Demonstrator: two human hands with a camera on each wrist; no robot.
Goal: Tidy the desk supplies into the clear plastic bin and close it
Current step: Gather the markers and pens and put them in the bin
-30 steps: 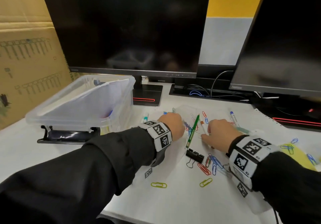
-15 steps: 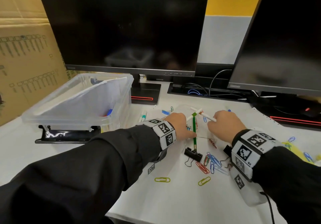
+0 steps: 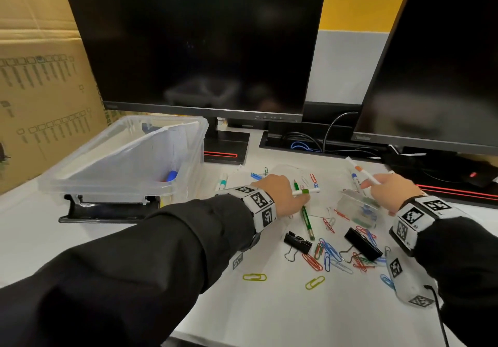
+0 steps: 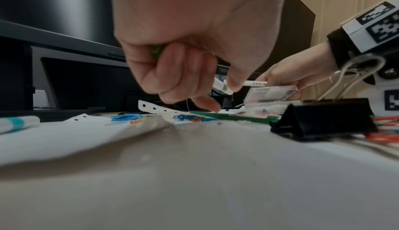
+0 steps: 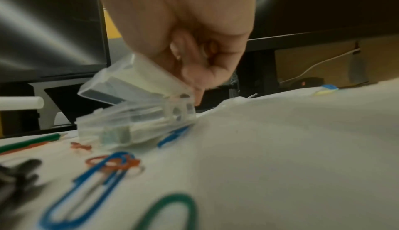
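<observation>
two hands full, bin [image 3: 186,142] still waiting at far left, its lid tilted inside.
left hand [image 3: 280,193] curls round a green marker [image 3: 305,191]; right hand [image 3: 388,187] pinches an orange marker [image 3: 363,173] over a small clear case [image 3: 355,208]. reaching for more could drop a marker among the clips [image 3: 326,255].

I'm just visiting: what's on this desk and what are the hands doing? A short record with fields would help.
Left hand: grips a white marker with a green band
Right hand: holds a white marker with an orange band
Bin: clear plastic bin, open, at left
Loose on the desk: green pencil, coloured paper clips, black binder clips
</observation>
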